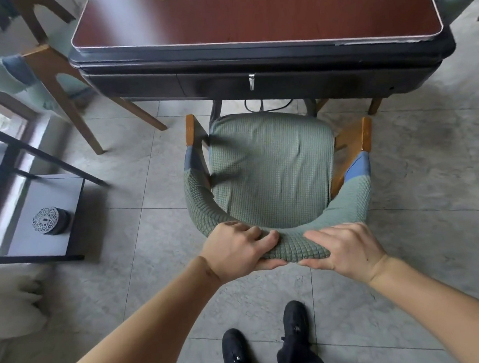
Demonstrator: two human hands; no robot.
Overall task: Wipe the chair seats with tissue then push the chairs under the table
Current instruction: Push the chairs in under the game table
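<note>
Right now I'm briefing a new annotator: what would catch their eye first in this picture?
Two bare hands, left hand and right hand, grip the curved back of a green-covered chair at centre frame. Just beyond it stands a dark table with a reddish top; the chair's front edge sits at its near side.

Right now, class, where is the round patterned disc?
In the head view the round patterned disc lies at the left, on the grey shelf of a black-framed stand, well left of the green chair that both hands grip.
</note>
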